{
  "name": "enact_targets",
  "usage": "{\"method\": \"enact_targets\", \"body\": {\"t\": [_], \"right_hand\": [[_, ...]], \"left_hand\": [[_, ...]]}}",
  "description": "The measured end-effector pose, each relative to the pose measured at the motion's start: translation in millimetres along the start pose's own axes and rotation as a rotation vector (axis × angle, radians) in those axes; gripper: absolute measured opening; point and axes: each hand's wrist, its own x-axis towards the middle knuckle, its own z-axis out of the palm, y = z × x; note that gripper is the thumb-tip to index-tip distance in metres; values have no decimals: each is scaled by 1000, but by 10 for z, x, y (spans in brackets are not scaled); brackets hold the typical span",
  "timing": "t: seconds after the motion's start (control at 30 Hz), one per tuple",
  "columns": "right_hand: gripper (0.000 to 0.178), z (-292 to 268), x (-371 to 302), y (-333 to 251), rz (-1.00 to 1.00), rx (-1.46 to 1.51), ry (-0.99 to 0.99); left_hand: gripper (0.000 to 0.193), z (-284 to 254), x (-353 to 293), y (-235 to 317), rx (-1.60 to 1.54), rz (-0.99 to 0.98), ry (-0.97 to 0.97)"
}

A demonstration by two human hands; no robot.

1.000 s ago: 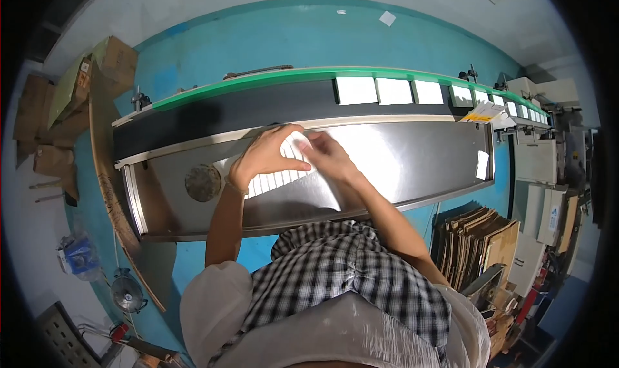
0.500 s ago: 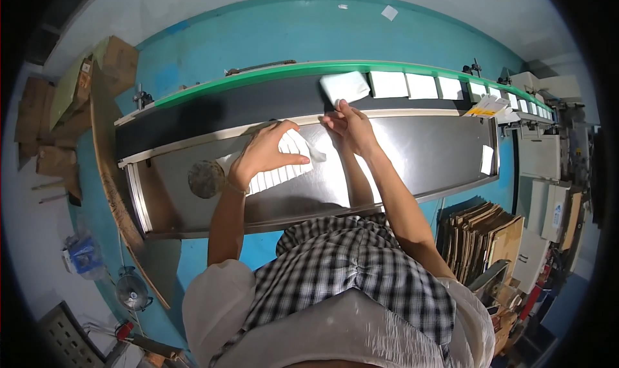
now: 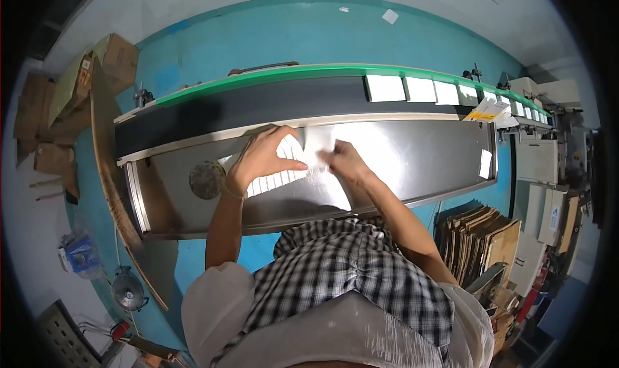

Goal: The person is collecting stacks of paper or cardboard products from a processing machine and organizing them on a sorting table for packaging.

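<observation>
My left hand curves over a row of flat white packets standing on the steel tray, with its thumb along their side. At the right end of that row, my right hand has its thumb and fingers closed on a white packet, which is smeared by motion. Beyond the tray runs a dark conveyor belt, and on its right part several white packets lie in a line along the green rail. A round container sits left of my left wrist.
The steel tray has a raised metal rim. A white piece lies at its right end, near a yellow and white card by the belt. Flattened cardboard leans at the lower right; a board edge stands at left.
My right hand has let go of a packet on the belt, come back toward me and closed on another beside the row. The packets on the belt have shifted right. My left hand stays put.
</observation>
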Motion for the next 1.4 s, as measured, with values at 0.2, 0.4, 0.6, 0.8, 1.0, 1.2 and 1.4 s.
{"method": "enact_targets", "body": {"t": [0.2, 0.4, 0.6, 0.8, 1.0, 1.2, 1.4], "right_hand": [[34, -27, 232, -343, -85, 371, 214], [55, 572, -180, -426, -221, -292, 59], [58, 335, -189, -264, 106, 54, -233], [35, 54, 299, -272, -94, 678, 212], [65, 574, 21, -229, -288, -144, 68], [57, 619, -39, -244, -81, -12, -54], [33, 324, 153, -227, -10, 101, 83]], "left_hand": [[73, -32, -1, 10, -1, 9, 17], [92, -62, -126, -71, 11, 124, 14], [74, -131, -179, -106, -21, -33, -29], [75, -119, -129, -132, 2, 39, 29], [82, -154, -191, -104, -14, 26, 3], [82, -187, -243, -132, 0, 37, 12], [75, -208, -251, -207, 35, 6, 21]]}}
